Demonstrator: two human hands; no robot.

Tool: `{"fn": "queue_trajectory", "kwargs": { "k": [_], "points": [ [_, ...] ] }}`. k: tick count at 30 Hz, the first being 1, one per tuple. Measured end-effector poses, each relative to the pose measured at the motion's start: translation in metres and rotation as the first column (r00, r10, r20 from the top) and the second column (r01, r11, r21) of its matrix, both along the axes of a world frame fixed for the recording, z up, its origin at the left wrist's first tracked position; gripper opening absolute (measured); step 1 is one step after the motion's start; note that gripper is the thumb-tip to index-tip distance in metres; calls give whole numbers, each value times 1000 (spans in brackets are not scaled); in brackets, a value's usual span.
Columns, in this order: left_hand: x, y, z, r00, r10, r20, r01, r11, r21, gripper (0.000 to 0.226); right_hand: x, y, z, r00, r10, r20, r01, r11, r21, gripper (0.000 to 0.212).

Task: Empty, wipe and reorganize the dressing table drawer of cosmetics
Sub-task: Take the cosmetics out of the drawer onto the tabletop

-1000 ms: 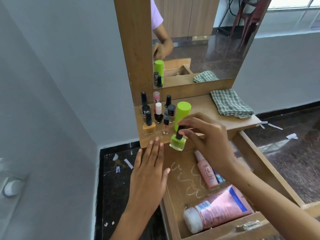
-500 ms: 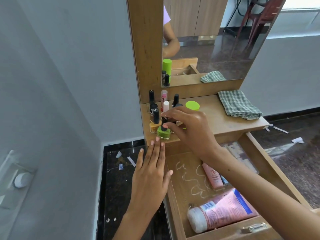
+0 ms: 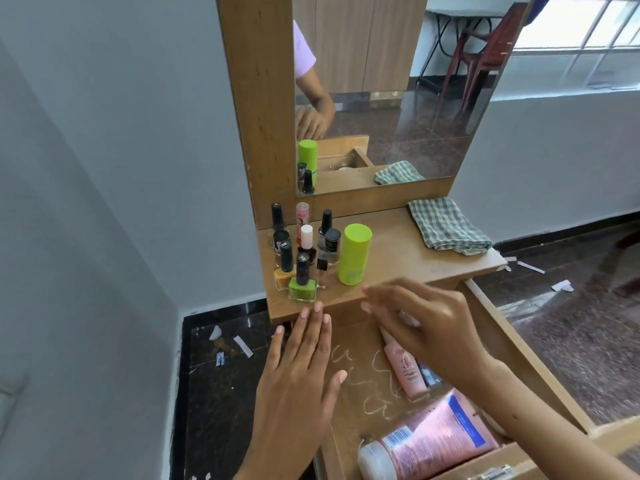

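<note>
I am looking down at a wooden dressing table with its drawer [image 3: 491, 344] pulled open toward me. My left hand [image 3: 298, 379] lies flat with the fingers straight and together, reaching over the drawer's left edge, the fingertips at the front lip of the worktop [image 3: 408, 265]. It holds nothing. My right hand [image 3: 429, 327] hovers over the open drawer with the fingers loosely spread and slightly blurred, also holding nothing.

On the left part of the worktop stands a tight cluster of small nail polish bottles. At the front is a green polish bottle [image 3: 302, 284] with a black cap, just beyond my left fingertips. An orange polish bottle [image 3: 283, 277] stands beside it on the left. A tall lime green tube [image 3: 354, 254] stands upright at the right of the cluster. A folded checked cloth [image 3: 446, 225] lies well apart, on the right end of the worktop, under the mirror [image 3: 398, 98].

Inside the drawer, white squiggly smears [image 3: 363, 382] mark the wooden bottom. A slim pink tube [image 3: 405, 372] lies partly under my right hand, and a big pink tube [image 3: 433, 441] with a white cap lies across the near end.
</note>
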State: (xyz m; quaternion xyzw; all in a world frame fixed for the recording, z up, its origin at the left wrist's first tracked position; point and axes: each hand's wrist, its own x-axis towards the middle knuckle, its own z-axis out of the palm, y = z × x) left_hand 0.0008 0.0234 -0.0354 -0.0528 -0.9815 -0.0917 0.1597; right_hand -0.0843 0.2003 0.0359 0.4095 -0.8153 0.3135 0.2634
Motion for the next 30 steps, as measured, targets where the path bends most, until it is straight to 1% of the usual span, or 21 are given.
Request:
{"fn": "queue_trajectory", "kwargs": {
  "k": [1, 2, 3, 4, 5, 6, 7, 8, 9, 10, 11, 12, 13, 14, 15, 17, 20, 24, 25, 26, 30],
  "points": [
    [-2, 4, 2, 1000, -20, -10, 20, 1000, 7, 65, 2, 11, -7, 997, -27, 66, 25, 999, 39, 13],
    [-5, 8, 4, 999, -36, -17, 37, 999, 7, 64, 3, 21, -13, 984, -92, 155, 77, 992, 99, 14],
    [-9, 12, 6, 998, -51, -21, 51, 999, -2, 63, 5, 28, -19, 950, -208, 233, 163, 966, 201, 14],
    [-13, 16, 8, 998, -65, -22, 65, 998, -15, 64, 7, 32, -26, 896, -341, 285, 228, 903, 364, 17],
    [-18, 19, 10, 997, -80, -20, 79, 996, -27, 64, 9, 33, -29, 830, -470, 301, 251, 796, 551, 21],
    [-23, 22, 11, 996, -89, -19, 88, 995, -38, 63, 11, 31, -33, 771, -562, 299, 231, 685, 691, 23],
    [-28, 25, 12, 995, -97, -21, 96, 994, -46, 63, 16, 26, -35, 743, -607, 280, 202, 603, 772, 22],
    [-33, 28, 12, 995, -102, -20, 101, 994, -53, 62, 19, 21, -36, 753, -604, 261, 173, 564, 808, 19],
    [-36, 30, 12, 994, -104, -18, 103, 993, -61, 62, 21, 16, -35, 789, -570, 229, 146, 537, 831, 24],
    [-39, 32, 11, 995, -102, -18, 101, 992, -69, 62, 21, 14, -39, 814, -559, 159, 189, 514, 837, 33],
    [-41, 33, 11, 995, -97, -22, 95, 992, -79, 62, 20, 10, -43, 821, -563, 98, 242, 498, 833, 36],
    [-43, 33, 11, 995, -93, -25, 90, 992, -89, 61, 19, 6, -46, 815, -564, 133, 224, 519, 825, 31],
    [-44, 34, 10, 996, -89, -27, 86, 992, -97, 61, 18, 3, -51, 800, -580, 154, 225, 527, 820, 24],
    [-44, 33, 9, 996, -86, -30, 83, 992, -100, 60, 16, 2, -56, 789, -589, 177, 204, 523, 827, 21],
    [-44, 33, 9, 996, -84, -34, 80, 992, -99, 60, 13, 1, -60, 787, -594, 169, 211, 516, 831, 22],
    [-43, 32, 9, 996, -82, -47, 78, 993, -91, 59, 10, -1, -61, 794, -587, 155, 242, 539, 807, 24],
    [-43, 30, 11, 994, -84, -75, 77, 993, -85, 59, 9, 2, -65, 735, -602, 313, 191, 626, 756, 27],
    [-47, 27, 10, 994, -75, -81, 68, 993, -94, 64, 2, 10, -75, 676, -572, 464, 180, 740, 649, 23],
    [-48, 27, 9, 994, -74, -77, 66, 993, -97, 66, 0, 11, -76, 666, -571, 479, 178, 746, 642, 23],
    [-48, 26, 8, 995, -74, -74, 66, 993, -100, 66, -1, 10, -75, 675, -571, 468, 171, 737, 654, 23],
    [-49, 26, 6, 994, -74, -74, 68, 994, -83, 65, -1, 0, -70, 774, -533, 340, 119, 651, 750, 24]
  ]
}}
